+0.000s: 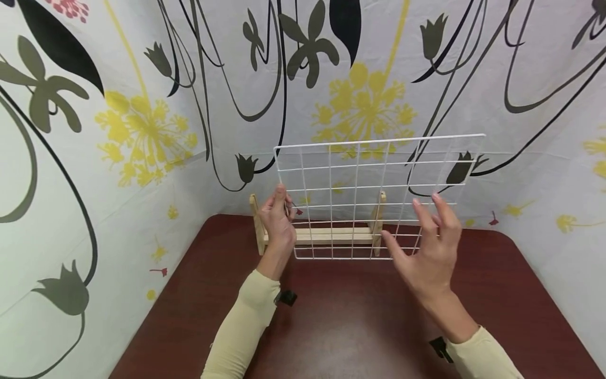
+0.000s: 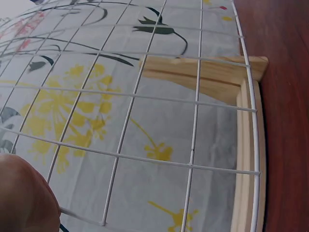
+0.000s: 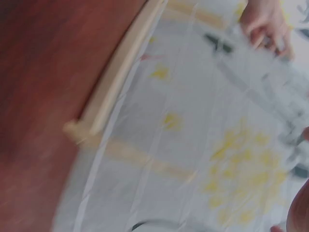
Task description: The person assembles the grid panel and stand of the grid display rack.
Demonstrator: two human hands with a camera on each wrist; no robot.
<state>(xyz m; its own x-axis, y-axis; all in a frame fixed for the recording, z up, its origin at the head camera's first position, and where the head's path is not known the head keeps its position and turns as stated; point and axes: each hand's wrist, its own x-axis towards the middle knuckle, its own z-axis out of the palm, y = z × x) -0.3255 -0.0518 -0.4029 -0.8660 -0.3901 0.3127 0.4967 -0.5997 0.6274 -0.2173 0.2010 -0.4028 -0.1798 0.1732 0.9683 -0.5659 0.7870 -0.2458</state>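
Observation:
A white wire grid panel (image 1: 379, 141) stands tilted over the table's far side. My left hand (image 1: 278, 221) grips it by its left edge, thumb up and fingers curled. Close to the right part of the grid, my right hand (image 1: 432, 252) has its fingers spread and holds nothing. Behind the mesh is a low wooden rack (image 1: 331, 236) with an upright at each end. Through the wires, the left wrist view shows the rack's rail (image 2: 245, 159) near the grid's lower edge. The right wrist view is blurred.
The dark red-brown table (image 1: 350, 321) has rounded far corners. A white cloth (image 1: 218, 110) with floral prints hangs around the back and sides, close behind the rack. Small black devices sit at both wrists.

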